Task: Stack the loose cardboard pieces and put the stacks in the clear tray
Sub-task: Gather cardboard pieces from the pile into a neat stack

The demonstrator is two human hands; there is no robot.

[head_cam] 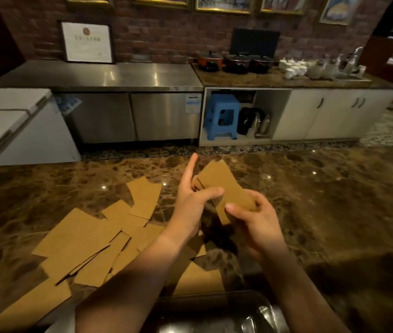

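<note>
Midway over the marble counter [334, 200], a small stack of cardboard pieces [224, 188] is held between both hands.

The stack is pinched at its near end by the right hand [258, 219], thumb on top and fingers curled beneath it. The left hand [190, 203] is set against the stack's left edge, thumb laid across the top face, index finger stretched straight up and away; the other fingers are hidden behind the cardboard. Left of the stack, loose cardboard pieces [89, 241] are spread flat and overlapping on the counter. Nearer than the stack, at the bottom edge, the clear tray [250, 306] is seen partly behind the forearms.
</note>
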